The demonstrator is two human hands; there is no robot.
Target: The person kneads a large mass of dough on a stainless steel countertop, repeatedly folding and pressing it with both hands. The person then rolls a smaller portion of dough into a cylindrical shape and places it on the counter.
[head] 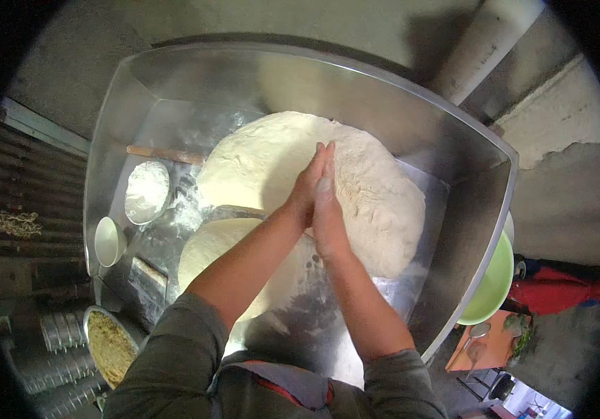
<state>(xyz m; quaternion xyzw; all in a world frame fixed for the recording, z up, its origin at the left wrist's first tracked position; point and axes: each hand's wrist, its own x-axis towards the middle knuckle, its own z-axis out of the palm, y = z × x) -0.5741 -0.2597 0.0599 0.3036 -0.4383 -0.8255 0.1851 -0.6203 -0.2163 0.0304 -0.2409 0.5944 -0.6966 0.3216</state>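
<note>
My left hand (308, 183) and my right hand (326, 191) are pressed palm to palm, fingers extended away from me, above a large mound of pale dough (378, 209). Nothing shows between the palms. Whether the fingertips touch the dough cannot be told. A second, smaller piece of dough (216, 243) lies nearer to me, partly hidden under my left forearm. Both pieces rest in a metal trough with high walls (300, 68). At the left in the trough are a wooden rolling pin (161, 153), a bowl of white flour (147, 191) and a dough scraper (149, 275).
A small pale bowl (110, 242) sits by the trough's left wall. Below it stands a metal bowl of yellowish crumbly food (108, 343). Beyond the right wall are a green basin (491, 285) and an orange board (483, 348) with a strainer (479, 330). Loose flour dusts the trough floor.
</note>
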